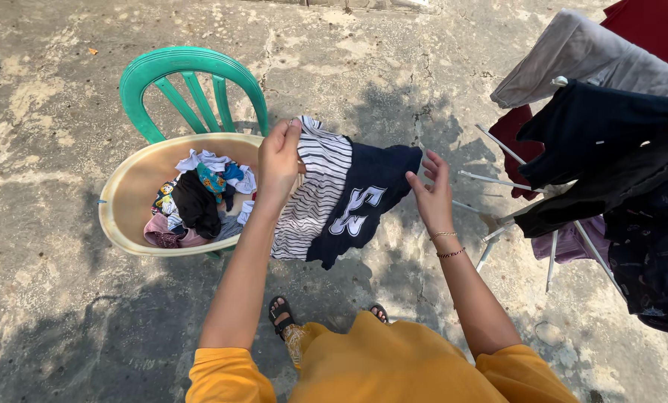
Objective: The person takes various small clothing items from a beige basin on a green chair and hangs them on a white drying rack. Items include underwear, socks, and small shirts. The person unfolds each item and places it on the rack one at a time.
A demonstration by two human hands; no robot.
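While the left hand (279, 158) pinches the upper edge of a striped and navy shirt (341, 195) between thumb and closed fingers (292, 133), the garment hangs below and to the right of those fingers, spread in the air above the concrete ground (65, 313). Item one, the shirt: white with thin dark stripes on the part nearest the left fingers, solid navy with large pale figures on the part toward the right hand (432, 195). Item two, the right hand: open, fingers (437, 166) apart and slightly curled, fingertips at or just beside the navy edge of the shirt; whether they touch the cloth cannot be told. Two thin bracelets (448, 245) sit on the wrist below that hand. Item three, a round cream laundry basin (125, 205), left of and below the left fingers, holding a heap of mixed clothes (199, 203) in black, pink, white and blue. Item four, a green plastic chair (192, 82), its back rising behind the basin, up and left of the left fingers. Item five, a drying rack (498, 224) with pale rods, right of the right fingers, draped with dark, grey and maroon garments (610, 142). Item six, yellow sleeves and clothing (378, 366) of the person, below both hands, with sandalled feet (280, 312) just above it.
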